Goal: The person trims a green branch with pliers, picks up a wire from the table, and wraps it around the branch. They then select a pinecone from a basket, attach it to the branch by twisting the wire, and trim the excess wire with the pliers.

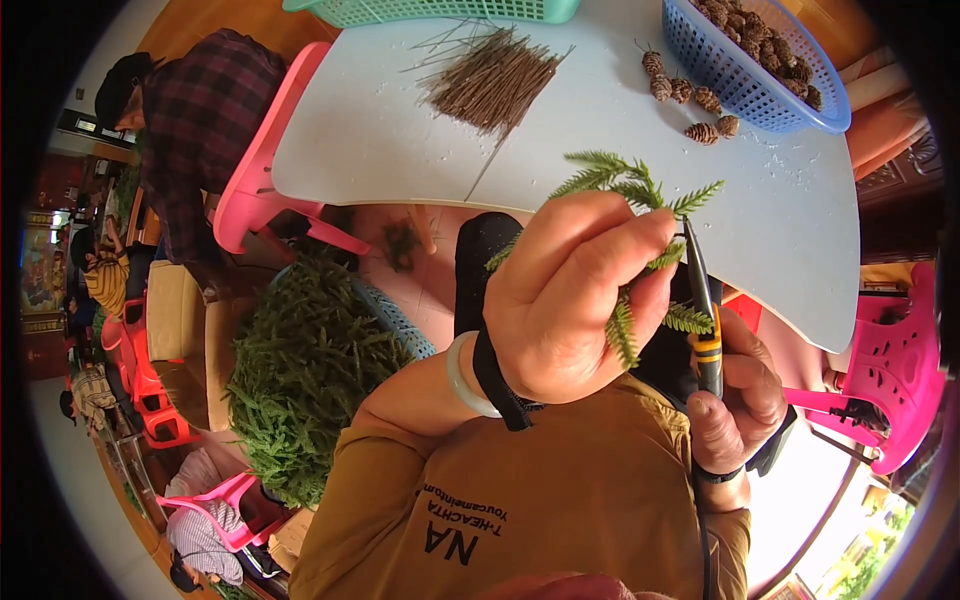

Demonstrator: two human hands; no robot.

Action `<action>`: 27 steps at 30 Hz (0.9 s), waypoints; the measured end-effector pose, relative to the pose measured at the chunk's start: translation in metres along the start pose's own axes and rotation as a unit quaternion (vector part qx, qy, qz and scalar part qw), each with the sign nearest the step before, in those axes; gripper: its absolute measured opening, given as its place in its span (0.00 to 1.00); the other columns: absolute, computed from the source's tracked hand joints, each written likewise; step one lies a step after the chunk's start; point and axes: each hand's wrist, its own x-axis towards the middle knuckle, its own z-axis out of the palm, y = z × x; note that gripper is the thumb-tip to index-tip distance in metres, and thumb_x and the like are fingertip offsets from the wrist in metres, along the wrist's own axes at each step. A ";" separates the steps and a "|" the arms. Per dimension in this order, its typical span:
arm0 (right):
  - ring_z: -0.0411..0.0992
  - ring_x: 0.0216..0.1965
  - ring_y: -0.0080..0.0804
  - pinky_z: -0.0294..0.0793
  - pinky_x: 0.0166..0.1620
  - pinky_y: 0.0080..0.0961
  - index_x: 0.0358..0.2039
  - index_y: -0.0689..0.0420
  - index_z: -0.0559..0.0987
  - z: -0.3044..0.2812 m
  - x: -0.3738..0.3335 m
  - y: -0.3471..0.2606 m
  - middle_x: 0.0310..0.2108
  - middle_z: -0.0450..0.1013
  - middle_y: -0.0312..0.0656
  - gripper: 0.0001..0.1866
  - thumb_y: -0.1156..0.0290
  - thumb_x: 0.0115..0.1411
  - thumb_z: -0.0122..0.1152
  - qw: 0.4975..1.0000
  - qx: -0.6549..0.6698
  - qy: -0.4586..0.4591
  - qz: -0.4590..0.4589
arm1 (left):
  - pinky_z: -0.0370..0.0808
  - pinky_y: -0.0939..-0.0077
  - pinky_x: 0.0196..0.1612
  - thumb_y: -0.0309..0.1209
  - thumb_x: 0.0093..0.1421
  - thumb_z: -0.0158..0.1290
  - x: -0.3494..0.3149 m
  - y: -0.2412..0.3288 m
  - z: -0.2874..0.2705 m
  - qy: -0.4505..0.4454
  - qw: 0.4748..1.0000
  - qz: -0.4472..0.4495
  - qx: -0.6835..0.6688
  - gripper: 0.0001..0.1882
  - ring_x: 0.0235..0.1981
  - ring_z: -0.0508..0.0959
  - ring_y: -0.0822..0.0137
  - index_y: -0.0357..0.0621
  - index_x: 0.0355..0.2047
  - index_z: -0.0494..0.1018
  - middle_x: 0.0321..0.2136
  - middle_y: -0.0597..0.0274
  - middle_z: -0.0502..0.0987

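My left hand [580, 290] is closed around a green artificial pine sprig [640, 190], whose needled tips stick out above and below the fingers. In my right hand [740, 400] is a slim dark pointed tool, seemingly long-nose pliers [707, 345], with yellow and black on the handle. The tool points up, its tip touching or just beside the sprig near my left fingertips. The exact contact is too small to make out. Both hands are in front of my body, at the near edge of the white table [350, 130].
Brown thin sticks [495, 80] lie piled on the table. Loose pine cones [704, 132] sit by a blue basket [745, 90] of cones. A green basket [440, 10] stands at the far edge. Green sprigs [310, 390] heap at left. Pink chairs [270, 150] and other people [205, 110] are around.
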 end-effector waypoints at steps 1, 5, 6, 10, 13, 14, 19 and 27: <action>0.72 0.42 0.45 0.70 0.44 0.33 0.29 0.66 0.74 -0.003 0.001 0.000 0.45 0.70 0.63 0.17 0.67 0.47 0.69 0.997 -0.073 -0.005 -0.024 | 0.71 0.81 0.27 0.16 0.44 0.61 0.001 0.000 0.000 0.000 1.000 -0.014 -0.007 0.21 0.26 0.73 0.68 0.35 0.41 0.73 0.32 0.54 0.73; 0.72 0.41 0.50 0.73 0.43 0.37 0.29 0.65 0.74 -0.015 0.013 0.001 0.44 0.70 0.61 0.16 0.69 0.45 0.70 0.954 -0.267 -0.036 -0.135 | 0.71 0.78 0.24 0.16 0.47 0.57 0.007 0.006 -0.004 -0.047 0.996 -0.072 -0.020 0.14 0.24 0.75 0.64 0.34 0.36 0.73 0.27 0.53 0.72; 0.72 0.41 0.50 0.73 0.43 0.37 0.29 0.65 0.74 -0.019 0.016 0.002 0.44 0.70 0.61 0.16 0.69 0.45 0.70 0.954 -0.266 -0.036 -0.134 | 0.71 0.78 0.24 0.16 0.47 0.57 0.006 0.004 -0.007 -0.048 0.996 -0.072 -0.020 0.14 0.24 0.75 0.64 0.34 0.36 0.73 0.27 0.53 0.72; 0.72 0.40 0.54 0.74 0.41 0.40 0.29 0.65 0.74 -0.034 0.027 0.006 0.43 0.71 0.59 0.17 0.70 0.41 0.70 0.905 -0.368 -0.053 -0.208 | 0.69 0.84 0.22 0.19 0.50 0.56 0.007 -0.004 -0.020 -0.161 0.968 -0.149 -0.121 0.13 0.23 0.72 0.74 0.34 0.38 0.73 0.27 0.58 0.74; 0.72 0.40 0.54 0.75 0.40 0.42 0.28 0.65 0.73 -0.046 0.034 0.002 0.43 0.71 0.57 0.17 0.71 0.41 0.70 0.857 -0.437 -0.094 -0.257 | 0.68 0.86 0.20 0.20 0.53 0.53 0.016 0.006 -0.030 -0.188 0.727 -0.524 -0.402 0.10 0.22 0.72 0.78 0.33 0.37 0.72 0.27 0.61 0.75; 0.72 0.40 0.54 0.75 0.40 0.42 0.28 0.65 0.73 -0.047 0.035 0.001 0.43 0.71 0.57 0.17 0.71 0.41 0.70 0.857 -0.437 -0.095 -0.256 | 0.68 0.86 0.20 0.20 0.53 0.53 0.017 0.006 -0.030 -0.188 0.726 -0.525 -0.402 0.10 0.22 0.72 0.78 0.33 0.37 0.72 0.27 0.61 0.75; 0.72 0.40 0.54 0.74 0.39 0.40 0.28 0.65 0.74 -0.048 0.034 0.002 0.43 0.71 0.60 0.17 0.69 0.42 0.70 0.900 -0.353 -0.097 -0.236 | 0.70 0.85 0.18 0.22 0.54 0.52 0.019 0.007 -0.026 -0.167 0.688 -0.551 -0.442 0.10 0.20 0.72 0.80 0.33 0.37 0.72 0.25 0.63 0.74; 0.72 0.38 0.46 0.73 0.36 0.35 0.27 0.66 0.75 -0.049 0.010 0.021 0.43 0.70 0.65 0.17 0.65 0.46 0.69 0.997 0.044 -0.050 -0.044 | 0.67 0.86 0.17 0.23 0.55 0.54 0.007 0.011 -0.018 -0.104 0.733 -0.506 -0.443 0.07 0.15 0.70 0.81 0.33 0.34 0.73 0.21 0.66 0.74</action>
